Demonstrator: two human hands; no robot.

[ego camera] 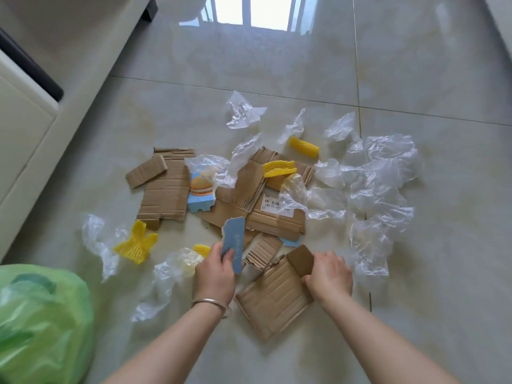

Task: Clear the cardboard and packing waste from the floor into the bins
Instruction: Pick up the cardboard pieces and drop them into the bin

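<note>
The nearest cardboard panel (274, 297) lies flat on the tiled floor (415, 314) at the six o'clock edge of the litter, its long axis running from seven o'clock up to one o'clock. The person's right hand (329, 275) grips its upper right corner, fingers curled over a small darker cardboard flap (300, 259) there, so the panel stretches away from that grip toward seven o'clock. The left hand (216, 273), wearing a bracelet (210, 302), pinches a torn blue card scrap (234, 242) that stands nearly upright, just off the panel's ten o'clock corner. The right hand is plainly the nearer to the panel. A green bin bag (41, 322) sits well apart at eight o'clock, so any lift probably has to swing left across the body. Beyond, toward twelve, lie more cardboard sheets (166, 187), yellow foam netting (137, 243) and crumpled clear plastic film (382, 184).
</note>
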